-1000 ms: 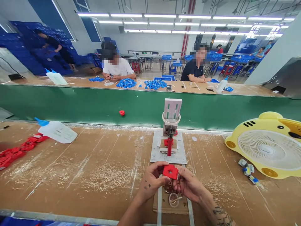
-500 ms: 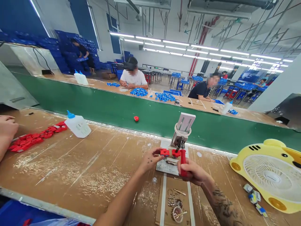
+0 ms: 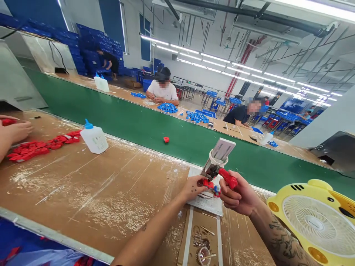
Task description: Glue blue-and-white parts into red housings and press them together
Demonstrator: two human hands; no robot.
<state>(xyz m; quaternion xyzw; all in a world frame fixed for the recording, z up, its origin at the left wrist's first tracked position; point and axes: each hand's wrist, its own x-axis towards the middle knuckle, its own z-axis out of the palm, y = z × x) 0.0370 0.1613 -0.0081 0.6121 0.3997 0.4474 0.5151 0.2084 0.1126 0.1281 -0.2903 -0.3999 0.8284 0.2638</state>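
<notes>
Head view: nearest me, below both hands, stood a small clear cup (image 3: 204, 255) that a swing of my right forearm (image 3: 273, 229) could have tipped. Above it, my left hand (image 3: 195, 187) pinched a red part (image 3: 208, 184) at the foot of the clamp stand (image 3: 223, 149), and my right hand (image 3: 238, 195) was curled around its red handle (image 3: 229, 179). The left fingertips lay close under the clamp's dark head (image 3: 213, 171), so I judged that pulling too soon could have nipped them or caught the part crooked. A partly blue piece (image 3: 216, 190) sat between the two hands; brushing right knuckles could have pushed it off the base plate (image 3: 215, 207).

For room, the yellow fan (image 3: 313, 223) crowded my right forearm, easy to bump with a wide elbow. Left of my left hand, the bench (image 3: 133, 181) gave space to sweep as far as the white bottle (image 3: 94, 140) and red pile (image 3: 36, 150), where a co-worker's hand (image 3: 18, 129) rested. Beyond both hands, the bench edge met the green belt (image 3: 124, 131); a shoved part could have slipped over there.
</notes>
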